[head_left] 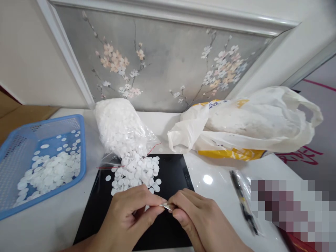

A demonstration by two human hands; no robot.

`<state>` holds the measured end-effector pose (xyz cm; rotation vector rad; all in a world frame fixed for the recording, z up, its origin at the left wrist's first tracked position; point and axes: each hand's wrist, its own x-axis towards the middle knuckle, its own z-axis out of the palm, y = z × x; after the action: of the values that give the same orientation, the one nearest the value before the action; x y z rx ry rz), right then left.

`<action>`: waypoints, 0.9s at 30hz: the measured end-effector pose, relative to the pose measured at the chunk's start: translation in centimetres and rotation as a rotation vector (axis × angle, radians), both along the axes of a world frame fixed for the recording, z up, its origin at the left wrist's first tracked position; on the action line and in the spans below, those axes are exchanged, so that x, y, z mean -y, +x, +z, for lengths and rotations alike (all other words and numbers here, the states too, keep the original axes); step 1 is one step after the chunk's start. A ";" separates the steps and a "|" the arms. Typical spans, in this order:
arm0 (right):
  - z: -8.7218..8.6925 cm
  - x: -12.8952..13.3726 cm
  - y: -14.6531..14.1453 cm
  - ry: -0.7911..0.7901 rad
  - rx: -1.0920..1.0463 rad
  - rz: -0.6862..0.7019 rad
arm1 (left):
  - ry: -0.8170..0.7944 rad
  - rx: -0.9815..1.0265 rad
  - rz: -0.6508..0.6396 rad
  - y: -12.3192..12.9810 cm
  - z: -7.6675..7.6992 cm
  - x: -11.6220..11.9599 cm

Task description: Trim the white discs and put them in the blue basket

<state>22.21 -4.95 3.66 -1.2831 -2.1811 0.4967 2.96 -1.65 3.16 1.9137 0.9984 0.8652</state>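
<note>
Over a black mat (174, 182), my left hand (131, 210) pinches a small white disc between thumb and forefinger, with only a sliver of its edge showing. My right hand (196, 213) is closed on a small shiny metal piece (168, 206) whose tip meets the disc at the left fingertips; the rest of it is hidden in my fingers. Just beyond my hands, a pile of white discs (136, 171) spills onto the mat from an open clear plastic bag (118, 122) full of more.
A blue plastic basket (83, 147) with many white discs stands at left. White shopping bags (249, 122) lie at back right. A black pen (243, 199) in clear wrapping lies on the white table (207, 196). A framed flower picture (162, 52) stands behind.
</note>
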 end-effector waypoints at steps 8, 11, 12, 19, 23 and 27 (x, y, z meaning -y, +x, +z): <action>0.3 -0.1 0.3 0.073 0.067 0.018 | 0.013 -0.029 -0.007 0.0 0.0 0.0; 0.3 -0.2 0.5 0.086 0.087 0.015 | 0.006 -0.049 -0.027 -0.1 0.0 0.0; 0.3 -0.1 0.5 0.070 0.086 0.013 | 0.001 -0.056 -0.033 -0.1 0.0 0.1; -0.2 0.2 0.5 -0.307 -0.241 -0.187 | -0.090 -0.061 -0.025 0.0 -0.2 0.0; -0.3 -0.8 1.4 -0.282 -0.198 -0.286 | -0.510 -0.036 -0.057 0.4 0.6 0.0; -0.1 -1.7 3.2 -0.146 0.191 -0.209 | -0.950 0.096 -0.204 0.6 0.9 -0.1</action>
<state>25.39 -3.28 3.56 -1.6776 -2.1616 0.4733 3.57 -1.58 4.04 1.1130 0.9005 0.2574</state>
